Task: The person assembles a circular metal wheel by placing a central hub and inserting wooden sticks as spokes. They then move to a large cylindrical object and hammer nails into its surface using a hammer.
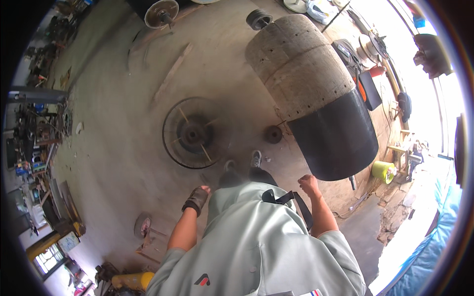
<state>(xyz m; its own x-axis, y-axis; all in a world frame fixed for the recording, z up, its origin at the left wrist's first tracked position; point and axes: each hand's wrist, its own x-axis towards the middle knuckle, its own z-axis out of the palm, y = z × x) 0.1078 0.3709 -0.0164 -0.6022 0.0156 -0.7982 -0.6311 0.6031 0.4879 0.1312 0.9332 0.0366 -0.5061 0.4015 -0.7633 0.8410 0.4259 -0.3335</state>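
Both arms hang bent at my sides. My left hand (197,198) wears a dark fingerless glove; its fingers look curled, and I see nothing in them. My right hand (309,184) is bare and closed in a fist, with nothing showing in it. Close by that fist is the black-covered end (336,135) of a large drum (301,64), whose other part is worn, tan and dotted with holes. On the floor ahead of my shoes lies a large thin hoop (166,140) with pale sticks around a dark hub (193,134).
A small dark round weight (273,134) lies between hoop and drum. Farther off are a long wooden strip (173,73) and a metal disc on a shaft (161,14). A small wheel (143,225) stands at left, a lime-green bucket (383,171) at right. Clutter lines the left wall.
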